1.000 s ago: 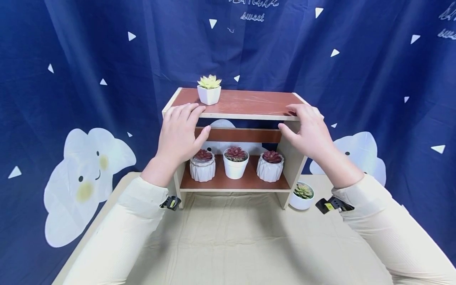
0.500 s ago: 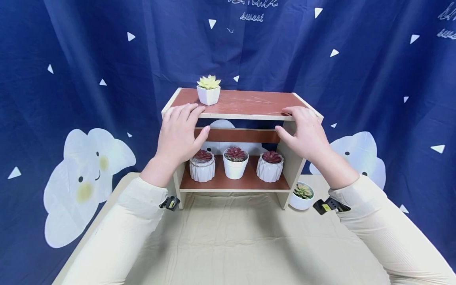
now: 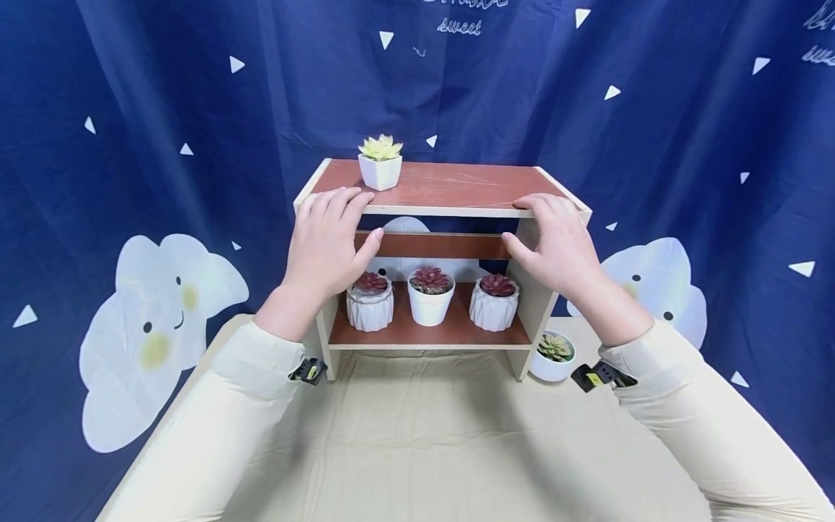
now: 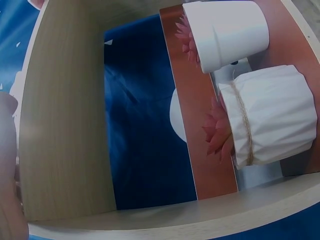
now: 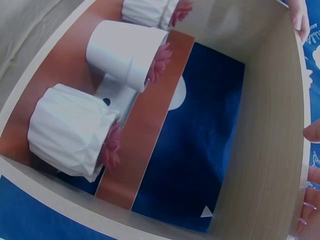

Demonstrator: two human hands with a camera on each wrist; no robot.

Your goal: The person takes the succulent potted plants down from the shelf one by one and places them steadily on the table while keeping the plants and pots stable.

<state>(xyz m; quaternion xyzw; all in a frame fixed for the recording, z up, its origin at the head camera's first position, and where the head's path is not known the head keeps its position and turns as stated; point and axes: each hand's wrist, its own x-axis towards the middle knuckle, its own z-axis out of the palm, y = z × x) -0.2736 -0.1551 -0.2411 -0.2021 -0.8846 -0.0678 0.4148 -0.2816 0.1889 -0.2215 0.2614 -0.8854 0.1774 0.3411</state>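
Observation:
A small wooden shelf (image 3: 450, 185) with brown boards stands in front of me. My left hand (image 3: 326, 246) rests at the left of its top front edge, fingers laid over the board and thumb spread away below them. At the right end my right hand (image 3: 557, 245) lies the same way, with its fingertips on the top board. On the lower board sit three white pots with dark red succulents: the left pot (image 3: 370, 307), tied with twine in the left wrist view, the smooth middle pot (image 3: 430, 306) and the ridged right pot (image 3: 493, 310).
A yellow-green succulent in a white angular pot (image 3: 380, 170) stands on the top board, near my left fingers. Right of the shelf, a round white pot (image 3: 551, 366) with a green succulent sits on the cloth-covered table (image 3: 417, 449). A blue curtain (image 3: 417, 87) hangs behind.
My right hand has slid slightly left along the shelf's top edge. The left hand stays in place, and the shelf and pots keep their arrangement.

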